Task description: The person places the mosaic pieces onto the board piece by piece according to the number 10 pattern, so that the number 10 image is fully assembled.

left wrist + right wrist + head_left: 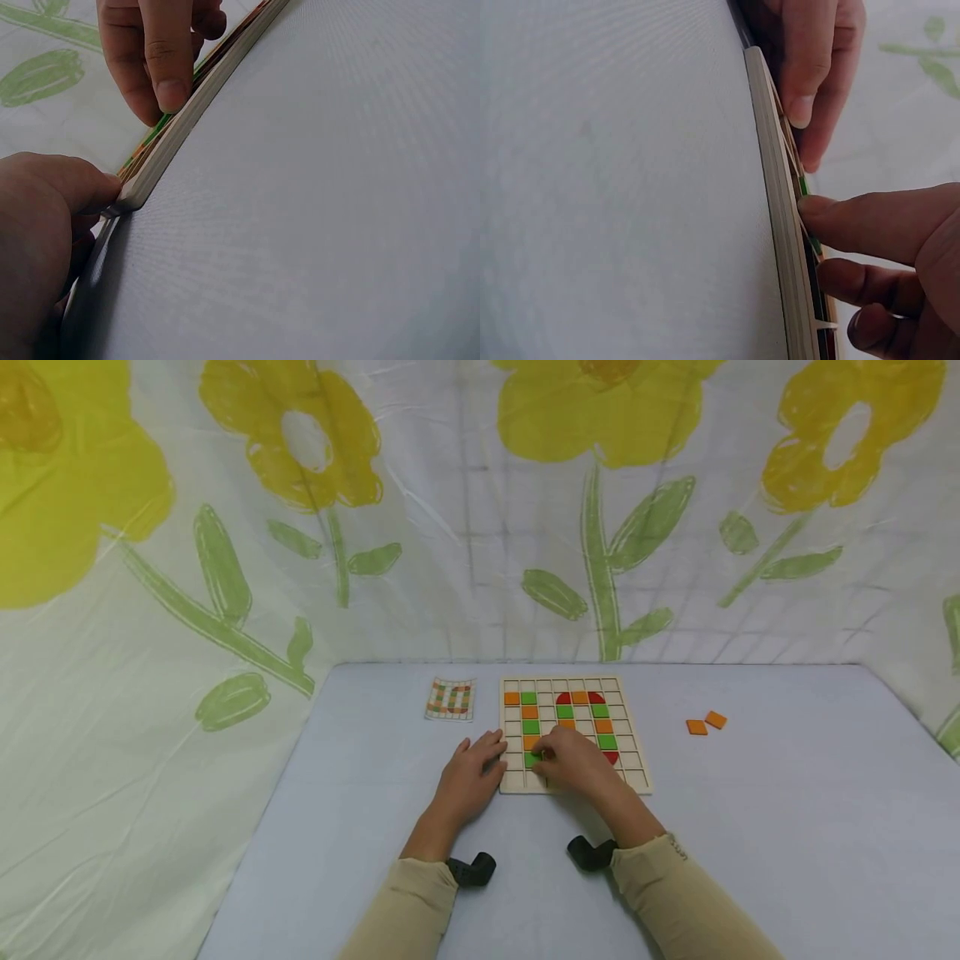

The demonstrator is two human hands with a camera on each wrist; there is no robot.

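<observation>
A wooden grid board (pixel 636 779) lies on the table, with orange, green and red tiles in some of its squares. My left hand (pixel 468 781) rests against the board's left edge, its thumb (pixel 94 184) at the near corner. Over the board's lower middle, my right hand (pixel 581 767) pinches a green tile (pixel 532 760) at the foot of the left column of tiles. In the right wrist view, the right thumb (pixel 840 214) touches that green tile at the board's surface. The right hand covers part of the tile pattern.
A small printed card (pixel 450 700) with a coloured grid pattern lies left of the board. Two loose orange tiles, one nearer (pixel 697 727) and one farther (pixel 716 720), lie to the right. A flower-patterned curtain (pixel 465 568) hangs behind the table.
</observation>
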